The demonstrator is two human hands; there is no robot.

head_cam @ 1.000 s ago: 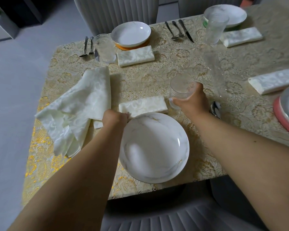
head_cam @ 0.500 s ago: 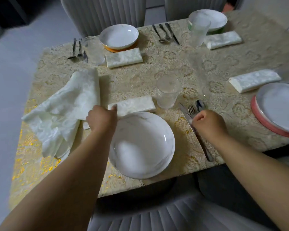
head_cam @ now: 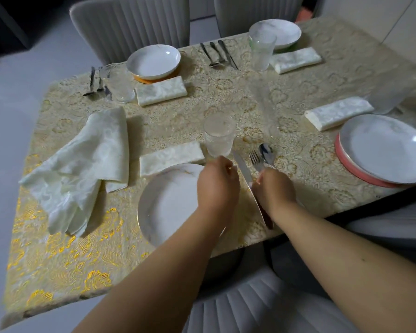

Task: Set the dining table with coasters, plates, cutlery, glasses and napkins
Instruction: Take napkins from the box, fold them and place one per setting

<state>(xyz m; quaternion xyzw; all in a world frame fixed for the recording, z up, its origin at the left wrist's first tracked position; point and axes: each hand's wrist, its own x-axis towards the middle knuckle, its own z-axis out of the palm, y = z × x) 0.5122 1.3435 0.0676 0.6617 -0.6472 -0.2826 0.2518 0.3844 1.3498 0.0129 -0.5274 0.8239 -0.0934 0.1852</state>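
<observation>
**Hands at the near-edge cutlery**

By the tabletop's near edge, the left hand [head_cam: 217, 182] hovers over the right rim of the white marbled round plate [head_cam: 171, 203], fingers loosely curled, gripping nothing. The silver table knife [head_cam: 244, 169] lies between the hands, blade toward the far edge. The right hand [head_cam: 273, 188] curls over the silver fork [head_cam: 254, 157] and spoon [head_cam: 266, 152] handles; whether it grips them I cannot tell.
</observation>
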